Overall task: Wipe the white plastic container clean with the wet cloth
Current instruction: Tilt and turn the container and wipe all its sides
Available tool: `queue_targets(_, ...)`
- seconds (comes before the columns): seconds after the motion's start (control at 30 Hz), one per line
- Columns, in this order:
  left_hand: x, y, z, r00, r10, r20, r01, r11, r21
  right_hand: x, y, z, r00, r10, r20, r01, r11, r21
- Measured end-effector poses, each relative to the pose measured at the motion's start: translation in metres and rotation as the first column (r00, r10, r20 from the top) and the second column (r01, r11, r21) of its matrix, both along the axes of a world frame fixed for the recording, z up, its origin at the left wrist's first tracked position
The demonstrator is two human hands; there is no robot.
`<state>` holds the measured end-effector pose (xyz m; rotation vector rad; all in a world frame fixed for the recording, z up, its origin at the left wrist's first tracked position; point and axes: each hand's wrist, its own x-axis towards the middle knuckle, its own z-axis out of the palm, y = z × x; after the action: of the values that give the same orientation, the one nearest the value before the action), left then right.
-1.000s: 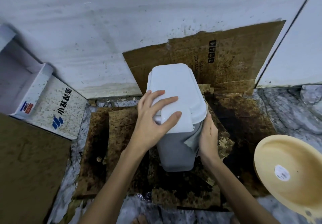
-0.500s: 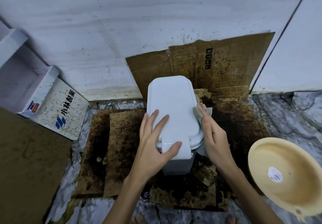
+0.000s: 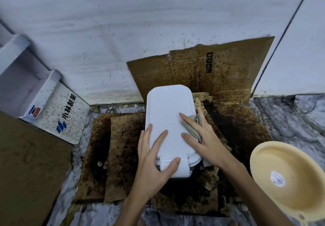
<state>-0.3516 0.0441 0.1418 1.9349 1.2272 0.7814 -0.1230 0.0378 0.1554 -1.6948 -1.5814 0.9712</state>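
Observation:
The white plastic container (image 3: 167, 109) stands upright on stained cardboard, its closed lid facing me. My left hand (image 3: 154, 157) rests flat on the lid's near end, fingers spread over the front latch, steadying it. My right hand (image 3: 202, 137) presses a grey wet cloth (image 3: 191, 125) against the lid's right side, fingers splayed over the cloth. Part of the cloth hangs below the lid's right rim. The container's body is mostly hidden under the lid and my hands.
Stained brown cardboard (image 3: 219, 74) leans on the white wall behind the container, and more sheets (image 3: 123, 146) cover the marbled floor. A white printed box (image 3: 58, 113) sits at left. A cream plastic basin (image 3: 288, 178) stands at right.
My right hand has carried the cloth from the container's lower right side up onto the lid's right edge and top. My left hand has slid toward the lid's near end.

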Motion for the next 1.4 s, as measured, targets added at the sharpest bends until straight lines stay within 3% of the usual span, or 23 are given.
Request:
queue_targets(0.17, 0.01, -0.01, 0.008, 0.985, 0.173, 0.014, -0.17, 0.978, -0.12, 0.004, 0.024, 0.003, 1.0, 0.024, 0.002, -0.024, 0.998, -0.051)
queue_targets(0.43, 0.035, -0.035, 0.014, 0.909, 0.417, -0.003, -0.396, 0.861, -0.32, 0.023, 0.085, 0.0, 1.0, 0.021, 0.021, -0.018, 0.993, -0.117)
queue_targets(0.73, 0.058, -0.045, 0.001, 0.765, 0.642, -0.046, -0.626, 0.726, -0.284, 0.047, 0.143, 0.005, 0.989, 0.146, 0.022, -0.143, 0.984, -0.105)
queue_targets(0.83, 0.066, -0.043, -0.003, 0.72, 0.694, 0.003, -0.668, 0.693, -0.272, 0.053, 0.149, 0.007, 0.985, 0.17, 0.004, -0.168, 0.98, -0.109)
queue_targets(1.1, 0.064, -0.036, -0.005, 0.724, 0.69, 0.012, -0.676, 0.713, -0.189, 0.058, 0.155, 0.009, 0.983, 0.158, -0.098, -0.163, 0.986, -0.046)
queue_targets(1.3, 0.044, -0.03, 0.003, 0.813, 0.578, 0.074, -0.536, 0.791, -0.296, 0.065, 0.139, 0.007, 0.984, 0.079, -0.161, -0.079, 0.997, 0.002)
queue_targets(1.4, 0.022, -0.017, 0.014, 0.892, 0.446, 0.072, -0.404, 0.859, -0.313, 0.069, 0.122, 0.009, 0.98, -0.006, -0.197, 0.014, 0.999, 0.036)
